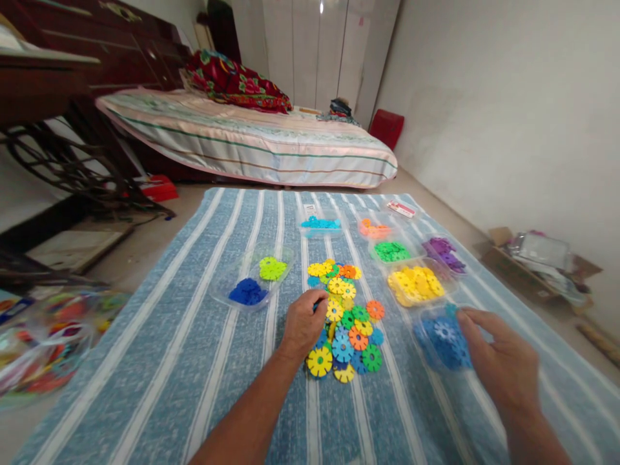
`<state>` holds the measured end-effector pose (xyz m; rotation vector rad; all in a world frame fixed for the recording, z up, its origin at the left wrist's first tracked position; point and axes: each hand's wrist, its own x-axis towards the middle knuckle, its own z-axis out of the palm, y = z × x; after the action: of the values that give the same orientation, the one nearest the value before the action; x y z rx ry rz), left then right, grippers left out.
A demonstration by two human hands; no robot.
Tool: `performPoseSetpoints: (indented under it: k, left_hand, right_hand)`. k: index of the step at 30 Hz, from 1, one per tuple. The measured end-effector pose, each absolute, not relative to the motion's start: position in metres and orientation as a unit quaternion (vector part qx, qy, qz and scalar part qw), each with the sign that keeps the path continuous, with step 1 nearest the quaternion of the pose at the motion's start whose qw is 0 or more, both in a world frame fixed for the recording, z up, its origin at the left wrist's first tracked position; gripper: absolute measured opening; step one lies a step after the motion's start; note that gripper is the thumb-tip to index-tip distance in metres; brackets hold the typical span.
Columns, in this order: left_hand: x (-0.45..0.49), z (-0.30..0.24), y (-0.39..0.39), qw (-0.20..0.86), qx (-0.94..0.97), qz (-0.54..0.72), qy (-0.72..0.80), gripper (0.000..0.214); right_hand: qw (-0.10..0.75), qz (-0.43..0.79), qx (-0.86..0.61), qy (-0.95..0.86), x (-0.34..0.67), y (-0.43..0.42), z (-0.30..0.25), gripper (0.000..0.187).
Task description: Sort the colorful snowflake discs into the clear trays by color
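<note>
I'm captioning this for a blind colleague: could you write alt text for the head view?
A person's left grip is at a pile of mixed-colour discs on a striped cloth; the right grip is at a tub of blue discs. Other clear tubs hold discs grouped by colour, with a bed beyond.

left hand (304, 321): at mixed disc pile (343, 347) | right hand (501, 355): pinching teal piece (451, 310) by blue-disc tub (426, 354)
</note>
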<state>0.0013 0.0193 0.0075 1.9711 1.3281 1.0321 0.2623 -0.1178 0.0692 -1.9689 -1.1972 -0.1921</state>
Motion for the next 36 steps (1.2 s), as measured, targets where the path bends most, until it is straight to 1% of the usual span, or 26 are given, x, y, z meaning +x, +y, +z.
performPoseSetpoints:
  k: [5,9,12,15,20,24,27,29,32,36]
  left_hand:
    - [0.001,0.006,0.018,0.252,0.754,0.356,0.491,0.019]
    - [0.001,0.004,0.018,0.229,0.783,0.342,0.466,0.029]
    - [-0.001,0.006,0.018,0.231,0.792,0.339,0.452,0.026]
    - [-0.002,0.01,0.016,0.247,0.786,0.336,0.457,0.021]
    - [-0.002,0.012,0.014,0.271,0.763,0.337,0.481,0.017]
    - [-0.003,0.006,0.014,0.291,0.734,0.349,0.504,0.019]
    - [-0.004,0.002,0.015,0.306,0.72,0.351,0.515,0.02]
    - [-0.005,0.003,0.015,0.316,0.71,0.351,0.522,0.02]
    - [-0.005,0.006,0.015,0.32,0.694,0.355,0.538,0.021]
    - [-0.005,0.009,0.017,0.329,0.691,0.362,0.533,0.018]
  right_hand:
    - [0.442,0.015,-0.804,-0.398,0.266,-0.124,0.071,0.037]
    - [0.481,0.121,-0.792,-0.356,0.249,-0.119,0.078,0.036]
    - [0.5,0.201,-0.771,-0.339,0.23,-0.109,0.077,0.035]
    - [0.511,0.268,-0.728,-0.371,0.21,-0.093,0.069,0.033]
    - [0.474,0.35,-0.663,-0.462,0.175,-0.038,0.06,0.03]
    - [0.505,0.389,-0.642,-0.427,0.153,0.045,0.078,0.027]
    - [0.53,0.377,-0.637,-0.414,0.145,0.107,0.096,0.029]
    - [0.534,0.362,-0.645,-0.41,0.141,0.132,0.101,0.031]
    - [0.519,0.343,-0.648,-0.439,0.138,0.133,0.09,0.03]
    - [0.48,0.335,-0.636,-0.502,0.141,0.085,0.064,0.024]
